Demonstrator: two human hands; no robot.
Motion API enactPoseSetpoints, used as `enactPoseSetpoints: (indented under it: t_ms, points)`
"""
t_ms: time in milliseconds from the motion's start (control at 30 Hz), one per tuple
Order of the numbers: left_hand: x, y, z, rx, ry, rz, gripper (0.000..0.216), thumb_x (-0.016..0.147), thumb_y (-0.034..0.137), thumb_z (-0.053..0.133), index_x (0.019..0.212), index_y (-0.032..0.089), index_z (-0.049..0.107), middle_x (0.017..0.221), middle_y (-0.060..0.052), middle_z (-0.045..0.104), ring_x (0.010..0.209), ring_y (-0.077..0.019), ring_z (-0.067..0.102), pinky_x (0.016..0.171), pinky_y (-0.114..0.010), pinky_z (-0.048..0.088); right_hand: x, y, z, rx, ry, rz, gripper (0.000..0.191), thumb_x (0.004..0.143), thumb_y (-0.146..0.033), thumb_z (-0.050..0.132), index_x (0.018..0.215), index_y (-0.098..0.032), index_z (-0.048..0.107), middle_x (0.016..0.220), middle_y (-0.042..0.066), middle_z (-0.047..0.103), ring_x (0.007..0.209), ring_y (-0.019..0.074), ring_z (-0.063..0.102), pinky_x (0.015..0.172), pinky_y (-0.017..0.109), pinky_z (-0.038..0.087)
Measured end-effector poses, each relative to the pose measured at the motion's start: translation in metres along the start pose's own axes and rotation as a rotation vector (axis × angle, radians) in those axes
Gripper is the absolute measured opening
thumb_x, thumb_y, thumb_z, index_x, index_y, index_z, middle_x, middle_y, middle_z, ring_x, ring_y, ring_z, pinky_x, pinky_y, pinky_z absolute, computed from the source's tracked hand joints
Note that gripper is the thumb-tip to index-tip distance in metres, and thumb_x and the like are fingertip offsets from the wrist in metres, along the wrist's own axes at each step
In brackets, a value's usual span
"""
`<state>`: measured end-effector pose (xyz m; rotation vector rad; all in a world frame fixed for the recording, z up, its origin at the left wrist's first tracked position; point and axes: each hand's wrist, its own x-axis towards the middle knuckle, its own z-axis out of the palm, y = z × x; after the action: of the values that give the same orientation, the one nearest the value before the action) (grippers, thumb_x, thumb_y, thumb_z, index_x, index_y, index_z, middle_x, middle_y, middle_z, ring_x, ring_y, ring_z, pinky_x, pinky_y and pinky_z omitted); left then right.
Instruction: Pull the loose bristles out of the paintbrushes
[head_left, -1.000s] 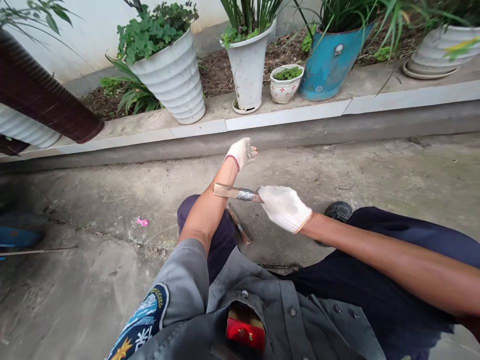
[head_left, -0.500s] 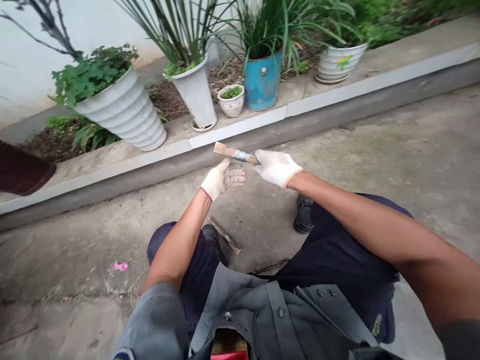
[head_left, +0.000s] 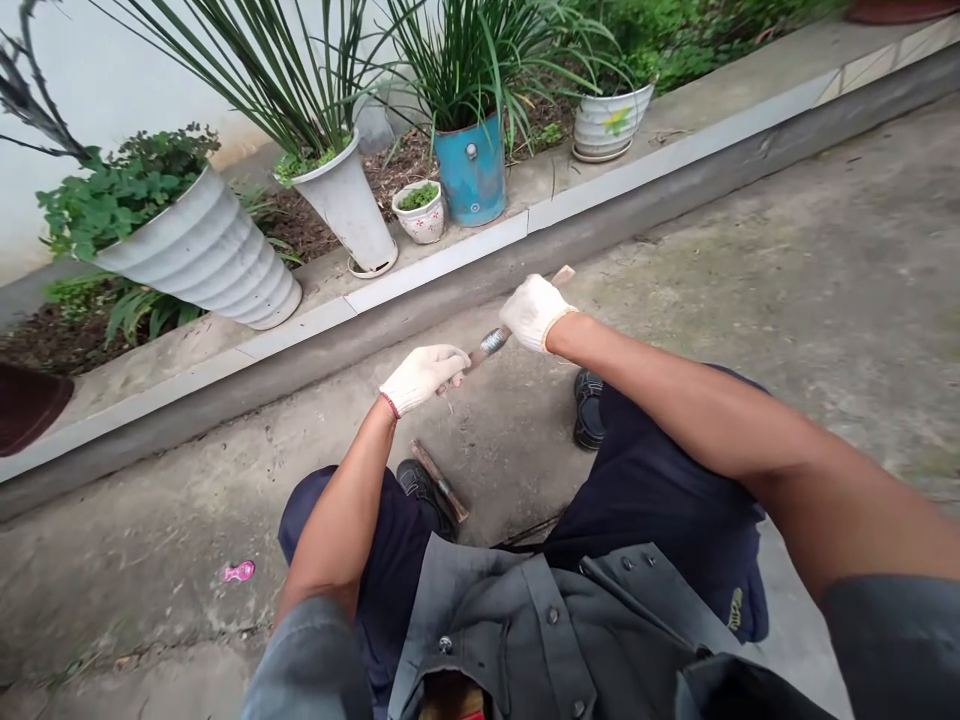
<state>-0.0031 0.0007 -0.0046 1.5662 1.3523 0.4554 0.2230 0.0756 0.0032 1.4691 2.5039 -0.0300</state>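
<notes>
Both my hands wear white knit gloves. My right hand (head_left: 533, 311) is closed round a thin wooden stick (head_left: 493, 341) with a silvery wire wrap at its middle; one end pokes out past the glove. My left hand (head_left: 422, 376) is closed on the stick's lower left end. The stick is held slanted above the concrete ground, in front of my knees. A second short stick with a dark metal band (head_left: 439, 481) lies on the ground beside my left shoe.
A raised kerb (head_left: 442, 265) runs across ahead with several plant pots: a ribbed white pot (head_left: 202, 255), a tall white pot (head_left: 349, 210), a small patterned pot (head_left: 421, 215), a blue bucket (head_left: 471, 172). A pink scrap (head_left: 238, 571) lies at left.
My left hand has closed on the stick's left end, which was free before. The stick has tilted from pointing left to slanting down-left. The view has shifted right and up.
</notes>
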Motion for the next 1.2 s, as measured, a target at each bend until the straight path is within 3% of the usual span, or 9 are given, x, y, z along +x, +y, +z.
enactPoseSetpoints:
  t_ms: [133, 300, 500, 733, 900, 1067, 1200]
  points:
    - [0.0, 0.004, -0.008, 0.123, 0.12, 0.022, 0.022, 0.091, 0.033, 0.058, 0.095, 0.019, 0.075, 0.071, -0.002, 0.07, 0.051, -0.0104, 0.053, 0.047, -0.02, 0.041, -0.007, -0.002, 0.005, 0.007, -0.071, -0.216, 0.024, 0.083, -0.016, 0.063, 0.1, -0.01, 0.078, 0.101, 0.019, 0.075, 0.107, 0.0308, 0.065, 0.098, 0.043, 0.038]
    - [0.006, -0.006, -0.013, 0.067, 0.154, 0.036, 0.027, 0.091, 0.042, 0.065, 0.094, 0.016, 0.074, 0.075, -0.003, 0.071, 0.058, -0.0113, 0.058, 0.052, -0.02, 0.044, -0.02, 0.004, -0.006, 0.13, -0.148, -0.313, 0.027, 0.081, -0.019, 0.062, 0.104, -0.017, 0.076, 0.095, 0.012, 0.075, 0.084, 0.0234, 0.066, 0.075, 0.031, 0.039]
    - [0.008, -0.012, 0.01, -0.092, 0.006, -0.029, 0.037, 0.102, 0.047, 0.051, 0.1, 0.014, 0.067, 0.074, -0.006, 0.069, 0.053, -0.0117, 0.06, 0.053, -0.023, 0.048, -0.017, 0.012, -0.014, 0.25, -0.048, -0.17, 0.03, 0.091, -0.031, 0.057, 0.112, -0.016, 0.072, 0.097, 0.013, 0.075, 0.079, 0.0212, 0.065, 0.067, 0.03, 0.037]
    - [0.001, -0.006, 0.031, -0.028, -0.18, -0.107, 0.02, 0.098, 0.026, 0.05, 0.106, 0.015, 0.064, 0.074, -0.001, 0.068, 0.053, -0.0103, 0.06, 0.056, -0.022, 0.049, -0.012, 0.011, -0.013, 0.129, 0.079, 0.023, 0.037, 0.091, -0.019, 0.057, 0.126, -0.014, 0.067, 0.112, 0.018, 0.075, 0.099, 0.028, 0.07, 0.079, 0.033, 0.044]
    - [0.002, 0.002, 0.022, 0.221, -0.061, -0.061, 0.024, 0.096, 0.032, 0.049, 0.097, 0.017, 0.068, 0.069, 0.0, 0.067, 0.053, -0.0119, 0.059, 0.054, -0.022, 0.044, -0.006, -0.005, -0.006, -0.015, 0.008, 0.091, 0.032, 0.091, -0.01, 0.051, 0.109, -0.008, 0.077, 0.108, 0.024, 0.075, 0.104, 0.0323, 0.07, 0.088, 0.042, 0.046]
    - [0.005, 0.003, 0.003, 0.476, 0.097, 0.091, 0.031, 0.094, 0.037, 0.051, 0.074, 0.019, 0.067, 0.063, 0.001, 0.065, 0.057, -0.0129, 0.055, 0.054, -0.025, 0.035, -0.01, -0.017, 0.003, -0.054, -0.15, -0.119, 0.028, 0.089, -0.014, 0.058, 0.107, -0.008, 0.078, 0.104, 0.022, 0.075, 0.103, 0.0322, 0.069, 0.087, 0.041, 0.047]
    - [0.002, -0.004, -0.014, 0.357, 0.096, 0.056, 0.028, 0.091, 0.039, 0.058, 0.085, 0.017, 0.073, 0.066, 0.001, 0.066, 0.058, -0.0124, 0.056, 0.056, -0.023, 0.04, -0.019, -0.01, 0.004, 0.072, -0.196, -0.299, 0.027, 0.086, -0.029, 0.065, 0.102, -0.012, 0.078, 0.098, 0.018, 0.076, 0.093, 0.0257, 0.068, 0.081, 0.034, 0.043]
